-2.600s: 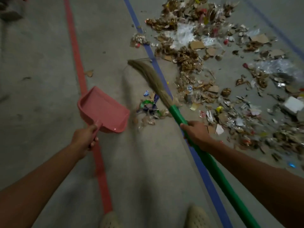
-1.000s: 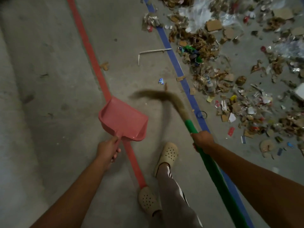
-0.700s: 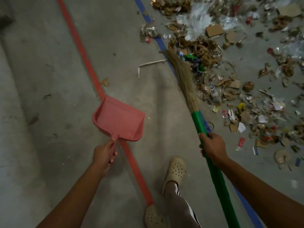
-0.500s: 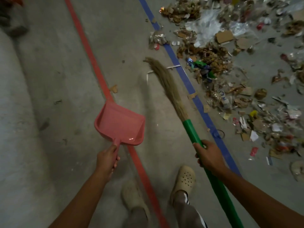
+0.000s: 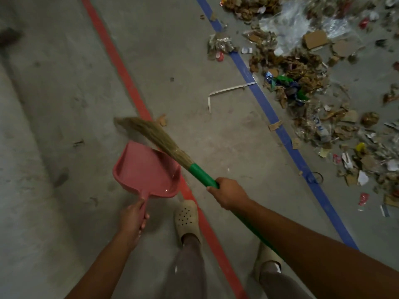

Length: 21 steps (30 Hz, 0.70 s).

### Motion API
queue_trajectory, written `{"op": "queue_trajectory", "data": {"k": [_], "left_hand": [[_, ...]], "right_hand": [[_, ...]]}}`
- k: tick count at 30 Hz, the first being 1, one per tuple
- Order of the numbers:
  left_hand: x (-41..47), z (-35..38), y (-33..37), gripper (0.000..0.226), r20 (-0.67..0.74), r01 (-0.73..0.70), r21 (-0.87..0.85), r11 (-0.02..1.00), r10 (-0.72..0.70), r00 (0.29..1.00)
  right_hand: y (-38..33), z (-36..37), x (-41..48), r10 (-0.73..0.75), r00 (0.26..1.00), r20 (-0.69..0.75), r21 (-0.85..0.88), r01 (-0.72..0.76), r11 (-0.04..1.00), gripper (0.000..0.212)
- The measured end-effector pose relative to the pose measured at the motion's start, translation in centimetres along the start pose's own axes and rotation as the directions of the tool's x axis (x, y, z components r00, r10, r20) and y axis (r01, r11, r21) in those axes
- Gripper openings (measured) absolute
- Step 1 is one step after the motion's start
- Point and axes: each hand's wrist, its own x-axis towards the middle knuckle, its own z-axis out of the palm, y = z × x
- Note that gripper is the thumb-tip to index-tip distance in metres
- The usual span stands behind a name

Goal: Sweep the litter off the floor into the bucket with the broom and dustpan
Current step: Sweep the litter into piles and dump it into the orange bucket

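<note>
My left hand (image 5: pixel 132 216) grips the handle of a pink dustpan (image 5: pixel 144 171), held low with nothing visible in its tray. My right hand (image 5: pixel 230 194) is closed around the green handle of a broom (image 5: pixel 201 174). Its straw bristles (image 5: pixel 151 133) point up-left, crossing above the dustpan's far corner and the red line. A broad spread of litter (image 5: pixel 306 70) (cardboard scraps, wrappers, clear plastic) covers the floor at the upper right, beyond the blue line. One cardboard scrap (image 5: pixel 162 120) lies by the bristles. No bucket is in view.
The floor is grey concrete with a red painted line (image 5: pixel 112 52) and a blue painted line (image 5: pixel 265 106) running diagonally. A bent white strip (image 5: pixel 226 90) lies between them. My feet in pale clogs (image 5: pixel 186 216) stand near the red line.
The broom head has swung left, from near the blue line to over the dustpan and red line. The dustpan stays in my left hand. I have stepped, and the view has shifted.
</note>
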Motion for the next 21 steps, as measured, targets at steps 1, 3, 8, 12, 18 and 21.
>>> {"op": "queue_trajectory", "data": {"k": [1, 3, 8, 12, 18, 21], "left_hand": [[1.2, -0.8, 0.1, 0.046, 0.016, 0.006, 0.011, 1.0, -0.006, 1.0], [3.8, -2.3, 0.9, 0.046, 0.05, 0.018, 0.037, 0.999, -0.02, 0.999], [8.6, -3.0, 5.2, 0.049, 0.143, -0.008, 0.046, 0.999, 0.001, 0.99], [9.0, -0.2, 9.9, 0.05, 0.24, -0.053, 0.104, 0.993, 0.027, 0.97], [7.3, 4.1, 16.6, 0.048, 0.369, -0.138, 0.159, 0.978, 0.071, 0.927], [6.2, 5.0, 19.7, 0.052, 0.407, -0.151, 0.188, 0.97, 0.063, 0.911]], "right_hand": [[-0.9, 0.8, 1.5, 0.045, 0.999, 0.017, -0.013, -0.045, 0.999, 0.041], [-1.8, 1.8, 3.8, 0.153, 0.988, 0.019, 0.011, -0.153, 0.988, 0.039], [0.5, 1.1, 6.5, 0.382, 0.919, -0.094, 0.237, -0.352, 0.905, 0.039], [4.1, -1.5, 5.4, 0.541, 0.817, -0.198, 0.507, -0.387, 0.77, 0.041], [5.5, -7.4, 0.5, 0.702, 0.631, -0.332, 0.746, -0.28, 0.604, 0.03], [4.1, -9.6, -1.2, 0.692, 0.621, -0.367, 0.749, -0.243, 0.616, 0.03]]}}
